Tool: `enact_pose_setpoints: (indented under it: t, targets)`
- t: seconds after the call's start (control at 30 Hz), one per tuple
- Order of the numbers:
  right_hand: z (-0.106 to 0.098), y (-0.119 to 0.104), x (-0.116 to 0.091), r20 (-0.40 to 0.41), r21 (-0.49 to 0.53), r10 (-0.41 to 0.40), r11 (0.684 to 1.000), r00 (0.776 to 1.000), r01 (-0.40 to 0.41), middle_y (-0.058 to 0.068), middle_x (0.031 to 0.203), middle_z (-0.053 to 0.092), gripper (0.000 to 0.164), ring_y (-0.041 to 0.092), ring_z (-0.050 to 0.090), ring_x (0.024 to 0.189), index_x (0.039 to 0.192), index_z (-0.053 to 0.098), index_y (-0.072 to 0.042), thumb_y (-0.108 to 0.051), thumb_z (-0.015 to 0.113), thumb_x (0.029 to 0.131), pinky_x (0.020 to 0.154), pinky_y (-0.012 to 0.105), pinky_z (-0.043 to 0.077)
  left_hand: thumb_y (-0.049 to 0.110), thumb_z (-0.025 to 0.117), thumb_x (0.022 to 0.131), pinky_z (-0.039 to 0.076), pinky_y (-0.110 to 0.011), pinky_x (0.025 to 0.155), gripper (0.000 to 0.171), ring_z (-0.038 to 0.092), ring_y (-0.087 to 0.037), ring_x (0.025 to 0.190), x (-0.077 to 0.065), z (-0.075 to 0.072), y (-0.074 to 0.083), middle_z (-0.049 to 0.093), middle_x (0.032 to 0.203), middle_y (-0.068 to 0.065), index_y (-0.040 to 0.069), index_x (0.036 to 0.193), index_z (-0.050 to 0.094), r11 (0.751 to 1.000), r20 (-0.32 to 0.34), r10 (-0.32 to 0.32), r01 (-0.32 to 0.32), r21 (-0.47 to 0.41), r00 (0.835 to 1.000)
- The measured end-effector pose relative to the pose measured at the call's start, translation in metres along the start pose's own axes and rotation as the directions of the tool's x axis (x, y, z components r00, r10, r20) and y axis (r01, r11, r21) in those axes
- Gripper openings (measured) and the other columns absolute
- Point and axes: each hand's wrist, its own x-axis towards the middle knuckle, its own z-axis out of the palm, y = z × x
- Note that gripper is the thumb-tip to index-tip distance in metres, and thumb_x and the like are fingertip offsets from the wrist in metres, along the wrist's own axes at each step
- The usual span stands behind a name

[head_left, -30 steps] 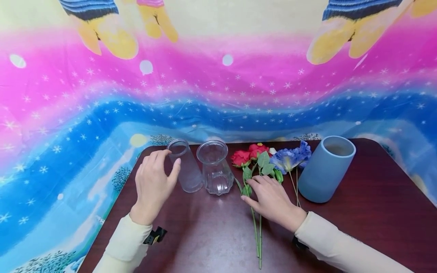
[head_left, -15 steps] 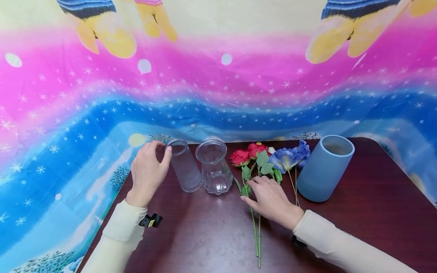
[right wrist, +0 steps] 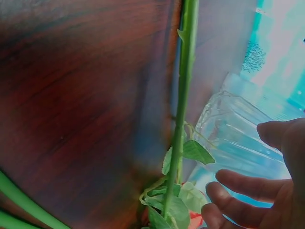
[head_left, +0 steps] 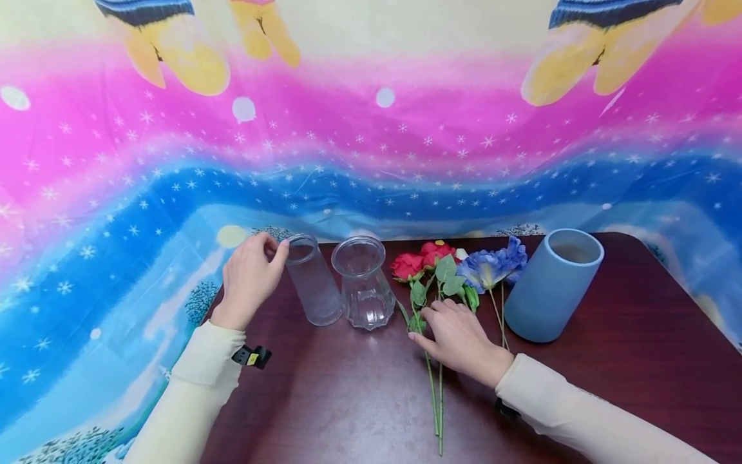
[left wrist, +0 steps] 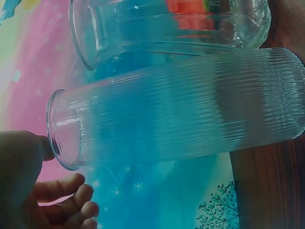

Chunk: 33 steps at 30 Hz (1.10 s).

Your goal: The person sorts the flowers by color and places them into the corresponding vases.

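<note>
A tall ribbed glass vase (head_left: 315,287) stands at the table's back left, with a wider clear glass vase (head_left: 364,287) right beside it. My left hand (head_left: 269,248) is at the ribbed vase's left; in the left wrist view its thumb (left wrist: 28,152) touches the rim of the ribbed vase (left wrist: 190,105) and the other fingers curl loosely below, holding nothing. My right hand (head_left: 431,319) lies flat on the green stems (head_left: 433,386) of the red roses (head_left: 420,258), fingers spread. In the right wrist view a stem (right wrist: 183,109) runs past its fingers (right wrist: 248,186).
Blue flowers (head_left: 493,264) lie right of the roses. A blue ceramic vase (head_left: 551,287) stands at the back right. The dark wooden table (head_left: 637,361) has rounded corners, and a bright patterned cloth (head_left: 371,161) hangs behind it.
My left hand has moved up and left, from beside the ribbed vase's body to its rim. The right hand stays on the stems.
</note>
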Motion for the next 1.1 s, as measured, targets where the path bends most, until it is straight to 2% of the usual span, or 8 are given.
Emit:
enact_pose_setpoints:
  t: [0.13, 0.3, 0.43, 0.77, 0.97, 1.1]
  targets:
    - [0.004, 0.001, -0.001, 0.004, -0.010, -0.010, 1.000, 1.000, 0.010, -0.002, 0.072, 0.056, 0.039, 0.019, 0.051, 0.070, 0.091, 0.073, -0.010, -0.048, 0.075, 0.086, 0.064, 0.036, 0.046, 0.039, 0.057, 0.101, 0.038, -0.033, 0.051, 0.032, 0.055, -0.023, 0.063, 0.006, 0.000, -0.001, 0.062, 0.074, -0.005, 0.013, 0.084, 0.064, 1.000, 0.058, -0.002, 0.003, -0.008, 0.998]
    - [0.010, 0.002, -0.002, 0.010, -0.011, -0.016, 1.000, 1.000, 0.016, -0.003, 0.068, 0.053, 0.037, 0.018, 0.047, 0.065, 0.078, 0.067, -0.012, -0.048, 0.076, 0.086, 0.062, 0.034, 0.041, 0.037, 0.053, 0.103, 0.032, -0.032, 0.049, 0.038, 0.047, -0.022, 0.058, 0.012, 0.000, -0.002, 0.049, 0.064, -0.003, 0.014, 0.073, 0.055, 1.000, 0.109, -0.004, 0.006, -0.012, 0.994]
    - [0.014, 0.004, -0.001, 0.021, -0.011, -0.023, 1.000, 1.000, 0.023, -0.003, 0.066, 0.052, 0.038, 0.019, 0.047, 0.064, 0.071, 0.061, -0.015, -0.046, 0.076, 0.086, 0.060, 0.033, 0.039, 0.035, 0.052, 0.103, 0.031, -0.033, 0.049, 0.039, 0.046, -0.023, 0.057, 0.016, 0.000, -0.003, 0.046, 0.062, -0.003, 0.014, 0.071, 0.053, 1.000, 0.143, -0.010, 0.013, -0.021, 0.990]
    - [0.020, 0.008, 0.001, 0.050, 0.012, -0.035, 0.999, 0.998, 0.035, -0.005, 0.061, 0.046, 0.043, 0.017, 0.044, 0.060, 0.064, 0.047, -0.020, -0.038, 0.081, 0.084, 0.060, 0.031, 0.029, 0.041, 0.047, 0.104, 0.031, -0.033, 0.051, 0.048, 0.042, -0.022, 0.057, 0.020, -0.001, -0.007, 0.039, 0.059, 0.000, 0.016, 0.064, 0.041, 0.995, 0.257, -0.052, 0.071, -0.063, 0.965]
    - [0.022, 0.007, 0.002, 0.091, 0.059, -0.026, 0.998, 0.996, 0.020, -0.006, 0.056, 0.042, 0.045, 0.016, 0.043, 0.057, 0.062, 0.045, -0.020, -0.033, 0.081, 0.084, 0.063, 0.032, 0.023, 0.044, 0.042, 0.106, 0.030, -0.031, 0.054, 0.051, 0.037, -0.020, 0.054, 0.021, -0.002, -0.009, 0.034, 0.057, 0.003, 0.015, 0.065, 0.038, 0.988, 0.316, -0.035, 0.081, -0.131, 0.948]
    - [0.025, 0.008, 0.003, 0.102, 0.069, -0.025, 0.997, 0.994, 0.018, -0.006, 0.054, 0.041, 0.046, 0.015, 0.042, 0.055, 0.060, 0.044, -0.020, -0.032, 0.081, 0.084, 0.063, 0.032, 0.022, 0.042, 0.042, 0.107, 0.031, -0.032, 0.054, 0.050, 0.036, -0.020, 0.053, 0.021, 0.000, -0.011, 0.033, 0.056, 0.003, 0.014, 0.065, 0.038, 0.983, 0.325, -0.031, 0.089, -0.164, 0.945]
